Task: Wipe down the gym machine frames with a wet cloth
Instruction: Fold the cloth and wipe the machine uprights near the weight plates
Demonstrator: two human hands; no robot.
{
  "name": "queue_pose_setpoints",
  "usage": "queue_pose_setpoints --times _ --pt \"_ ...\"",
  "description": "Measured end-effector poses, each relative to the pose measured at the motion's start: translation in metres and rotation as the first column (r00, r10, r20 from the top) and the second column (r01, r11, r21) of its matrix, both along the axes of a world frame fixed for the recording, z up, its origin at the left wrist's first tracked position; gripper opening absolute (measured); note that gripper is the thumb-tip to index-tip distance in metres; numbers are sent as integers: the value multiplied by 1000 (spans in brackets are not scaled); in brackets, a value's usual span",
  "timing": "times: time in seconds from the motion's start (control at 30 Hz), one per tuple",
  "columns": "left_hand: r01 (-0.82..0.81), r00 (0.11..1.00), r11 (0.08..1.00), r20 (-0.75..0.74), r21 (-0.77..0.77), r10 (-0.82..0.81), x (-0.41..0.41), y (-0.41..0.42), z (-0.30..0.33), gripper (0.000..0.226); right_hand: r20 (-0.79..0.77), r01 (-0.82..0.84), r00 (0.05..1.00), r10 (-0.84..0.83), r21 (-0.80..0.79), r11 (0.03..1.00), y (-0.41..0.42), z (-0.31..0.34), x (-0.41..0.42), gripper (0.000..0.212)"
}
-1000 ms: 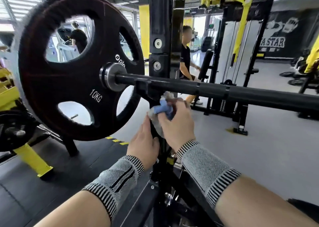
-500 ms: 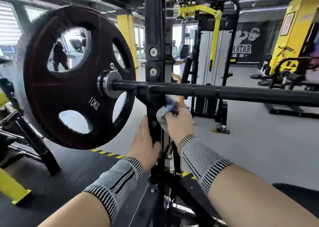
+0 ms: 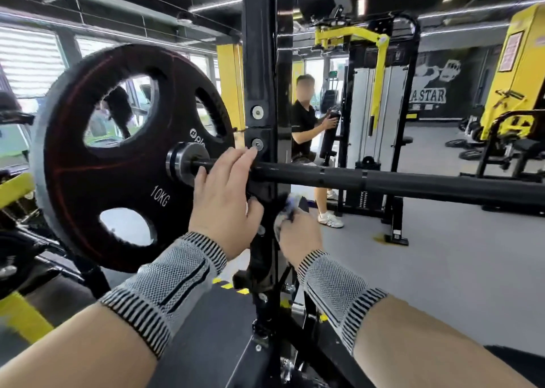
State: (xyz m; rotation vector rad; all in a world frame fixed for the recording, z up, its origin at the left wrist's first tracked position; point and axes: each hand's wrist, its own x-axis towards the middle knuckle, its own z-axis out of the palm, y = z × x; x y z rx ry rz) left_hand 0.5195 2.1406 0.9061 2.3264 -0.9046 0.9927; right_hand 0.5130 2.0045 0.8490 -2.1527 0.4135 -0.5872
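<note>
My left hand (image 3: pixel 225 193) rests open-fingered on the black upright (image 3: pixel 259 63) beside the barbell (image 3: pixel 383 179); my right grip (image 3: pixel 299 234) clutches the cloth (image 3: pixel 284 215) (mostly hidden) against the upright's right face.

The machine frame (image 3: pixel 259 63) is a black metal upright post, standing vertical in the middle of the view, with round silver bolts on its front face. A black bar crosses it horizontally. The wet cloth (image 3: pixel 284 218) is small, crumpled, pale grey with some blue, and is pressed against the right side of the post, just below the bar.
</note>
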Motion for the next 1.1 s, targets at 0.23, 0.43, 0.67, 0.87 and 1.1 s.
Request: queue_pose_setpoints --times 0.23,0.43,0.67,0.87,1.1 --pt "13 1000 996 -20 -86 -14 -3 -9 -1 61 -23 -6 1000 5 -65 998 4 -1 -11 27" --pt "75 986 987 -138 -142 -95 -6 5 7 58 250 -139 951 180 -175 975 31 39 -83 22" --pt "38 974 968 -209 -249 -92 -4 10 36 69 563 262 770 299 -707 656 11 160 -56 27" --pt "130 958 970 -226 -207 -176 -1 9 52 83 -9 -75 947 320 -978 193 3 171 -10 35" --pt "99 974 970 -179 -221 -140 11 8 84 67 115 -25 931 346 -926 376 -3 205 -9 23"
